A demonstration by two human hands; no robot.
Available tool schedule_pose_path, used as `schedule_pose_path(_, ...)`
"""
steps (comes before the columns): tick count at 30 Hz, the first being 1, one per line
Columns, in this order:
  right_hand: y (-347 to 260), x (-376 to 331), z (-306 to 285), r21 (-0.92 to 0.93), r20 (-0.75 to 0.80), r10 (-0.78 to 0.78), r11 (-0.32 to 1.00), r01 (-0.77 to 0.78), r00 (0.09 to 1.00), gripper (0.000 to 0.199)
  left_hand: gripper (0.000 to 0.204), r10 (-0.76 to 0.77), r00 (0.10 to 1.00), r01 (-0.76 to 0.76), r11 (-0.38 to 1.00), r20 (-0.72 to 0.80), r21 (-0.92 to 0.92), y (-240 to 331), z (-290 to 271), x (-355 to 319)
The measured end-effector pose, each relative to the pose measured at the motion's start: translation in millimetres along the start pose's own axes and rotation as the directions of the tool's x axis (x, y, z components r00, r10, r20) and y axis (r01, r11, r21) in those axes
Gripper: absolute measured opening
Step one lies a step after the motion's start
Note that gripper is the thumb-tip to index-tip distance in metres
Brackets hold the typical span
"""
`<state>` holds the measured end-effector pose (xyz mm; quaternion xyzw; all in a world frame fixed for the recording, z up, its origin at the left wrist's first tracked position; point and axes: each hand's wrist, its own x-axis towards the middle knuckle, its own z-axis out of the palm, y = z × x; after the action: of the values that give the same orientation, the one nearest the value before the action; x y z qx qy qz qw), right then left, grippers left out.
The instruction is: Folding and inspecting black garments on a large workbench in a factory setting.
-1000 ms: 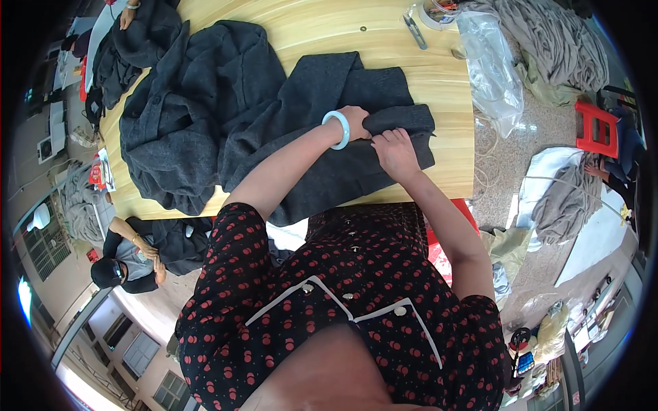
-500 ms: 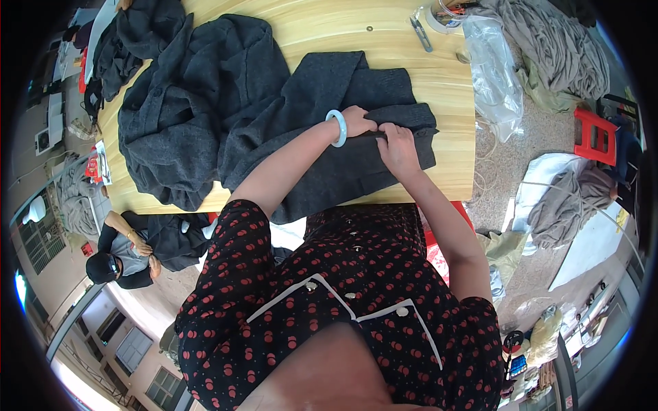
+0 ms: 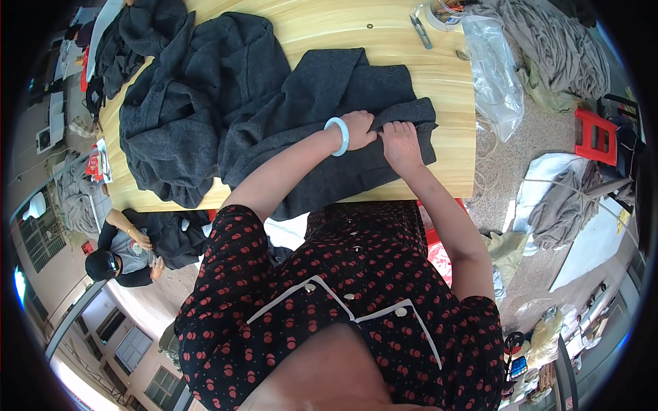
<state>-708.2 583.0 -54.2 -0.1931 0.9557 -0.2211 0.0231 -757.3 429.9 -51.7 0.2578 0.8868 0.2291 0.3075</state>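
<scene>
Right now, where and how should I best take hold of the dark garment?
Probably pinch the garment by its right end, coming from the right, just beyond your right hand: there it lies in flat layers, with table showing beyond, while its left part is bunched.

1. Bench (image 3: 322,27): lt wood top, visible grain
2. Flr (image 3: 495,177): speckled, greyish, R side
3. Red plastic stool (image 3: 585,133), far R
4. Wall (image 3: 149,316): pale pinkish, lower L, w/ window (image 3: 133,351)
5. Grilled window (image 3: 42,241), mid L
6. Bright light (image 3: 20,284) at L rim
</scene>
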Motion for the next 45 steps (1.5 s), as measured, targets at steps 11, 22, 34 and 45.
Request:
schedule_pose_path(11, 14.7, 0.2, -2.7, 0.157, 0.049, -0.054, 0.986, 0.046, 0.997, 0.008, 0.026, 0.05, 0.995, -0.053, 0.998, -0.091, -0.032, 1.6, 5.0, -3.3)
schedule_pose_path(22, 34.0, 24.0, -21.7, 0.575, 0.509, 0.173, 0.661, -0.482, 0.843, 0.024, 0.041, 0.019, 0.98, 0.058, 0.922, 0.196, -0.382, -11.2, -16.7, 7.1)
schedule_pose_path(34, -44.9, 33.2, -2.9, 0.281, 0.178, -0.309, 0.926, 0.253, 0.934, 0.017, 0.058, -0.236, 0.937, 0.305, 0.913, 0.259, -0.272, -84.0, -41.3, -62.1)
schedule_pose_path(45, -73.6, 24.4, 18.5, 0.096, 0.235, -0.191, 0.98, 0.173, 0.953, 0.01, 0.043, -0.217, 0.967, 0.241, 0.95, 0.136, -0.199, -82.5, -30.6, -59.5)
